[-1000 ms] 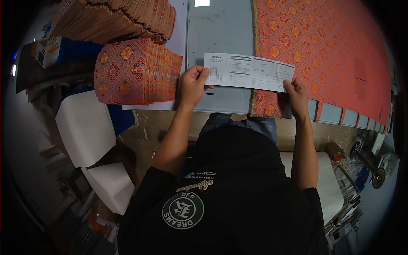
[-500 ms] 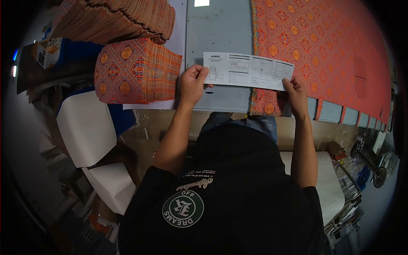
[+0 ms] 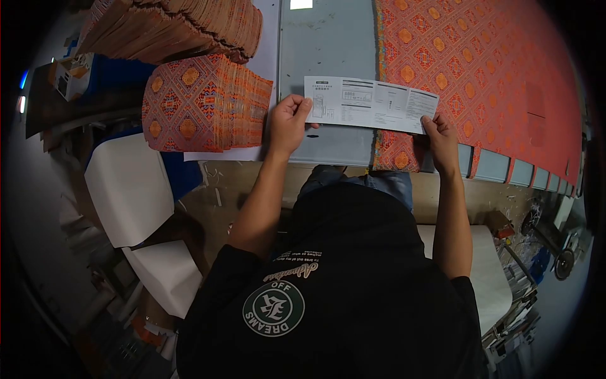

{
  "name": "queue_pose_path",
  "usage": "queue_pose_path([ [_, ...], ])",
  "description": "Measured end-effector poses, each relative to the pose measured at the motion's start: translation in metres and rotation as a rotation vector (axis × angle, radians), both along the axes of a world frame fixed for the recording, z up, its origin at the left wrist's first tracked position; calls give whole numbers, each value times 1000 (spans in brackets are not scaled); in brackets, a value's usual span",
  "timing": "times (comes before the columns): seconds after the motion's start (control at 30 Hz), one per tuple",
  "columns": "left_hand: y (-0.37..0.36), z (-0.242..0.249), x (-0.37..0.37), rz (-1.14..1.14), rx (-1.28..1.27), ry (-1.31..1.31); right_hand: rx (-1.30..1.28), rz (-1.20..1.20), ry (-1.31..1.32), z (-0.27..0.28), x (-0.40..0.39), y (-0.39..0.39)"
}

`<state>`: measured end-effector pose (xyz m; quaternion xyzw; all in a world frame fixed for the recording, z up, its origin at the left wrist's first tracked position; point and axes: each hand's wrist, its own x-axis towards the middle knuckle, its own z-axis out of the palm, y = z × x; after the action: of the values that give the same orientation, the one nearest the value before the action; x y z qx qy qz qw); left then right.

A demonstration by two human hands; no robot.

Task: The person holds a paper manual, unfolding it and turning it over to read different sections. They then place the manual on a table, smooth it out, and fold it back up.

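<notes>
A long white printed leaflet (image 3: 372,104) with fold lines, small diagrams and text is stretched out between my hands, above the table edge. My left hand (image 3: 291,125) pinches its left end, thumb on the printed face. At the lower right corner, my right hand (image 3: 441,142) grips it the same way, fingers behind the paper. Under the leaflet's right part lies orange patterned fabric (image 3: 423,38). Left of my left hand stands a stack of orange patterned pieces (image 3: 208,104).
A larger stack of similar pieces (image 3: 177,28) rises at the back left of the grey table (image 3: 325,47). White chairs (image 3: 129,189) stand at the left, and a pale seat (image 3: 486,271) is at the right. Paper scraps lie on the floor.
The leaflet and both hands stay almost in place, still holding it spread. The whole view has shifted very slightly.
</notes>
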<state>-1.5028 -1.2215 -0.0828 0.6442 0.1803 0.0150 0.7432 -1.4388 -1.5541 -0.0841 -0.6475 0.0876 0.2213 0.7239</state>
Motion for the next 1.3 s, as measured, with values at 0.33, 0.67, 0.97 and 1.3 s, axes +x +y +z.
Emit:
queue_pose_path([
  [0.33, 1, -3, 0, -12, -9, 2, -32, 5, -13, 5, -1, 2],
  [0.67, 2, -4, 0, -20, -7, -23, -15, 16, -7, 1, 0, 0],
  [0.97, 3, -4, 0, -28, -7, -14, -6, 14, -8, 0, 0, 0],
  [1.3, 3, -5, 1, -20, -24, -31, -34, -3, 6, 1, 0, 1],
])
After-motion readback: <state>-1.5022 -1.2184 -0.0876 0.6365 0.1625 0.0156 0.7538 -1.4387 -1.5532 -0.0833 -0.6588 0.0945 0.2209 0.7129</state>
